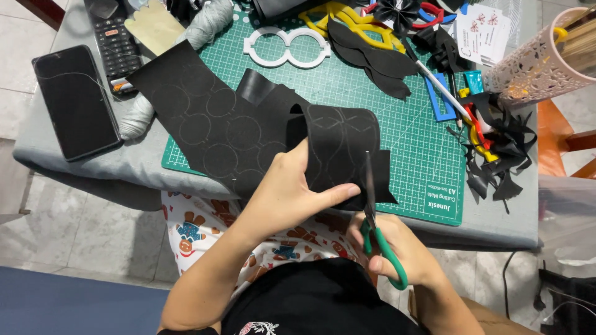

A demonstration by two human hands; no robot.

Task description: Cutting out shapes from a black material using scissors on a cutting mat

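We look down on a grey table (496,229) with a green cutting mat (422,155) laid on it, and across the mat's left half sprawls the largest loose piece — a black sheet (205,118) marked with faint traced circles. Its near end curls up off the mat toward us, where both hands meet it.

Our left hand (288,192) comes in from the lower left, forearm angled up toward the mat, and grips the raised edge of the sheet: thumb stretched flat along the lower edge, the other fingers wrapped behind the material and hidden. Our right hand (397,248) sits just below the table's near edge, fingers closed through the green loops of the scissors (375,217). The dark blades point straight up into the sheet's edge, just right of the left thumb; they look nearly together, though we cannot tell exactly how far they part.

Beyond the sheet lie a black phone (76,102) at the far left, a calculator (115,43) — partly covered — and a white two-ring template (287,46). A yellow cut-out (354,22) and black scraps (503,155) crowd the right, near a pink perforated holder (537,68).
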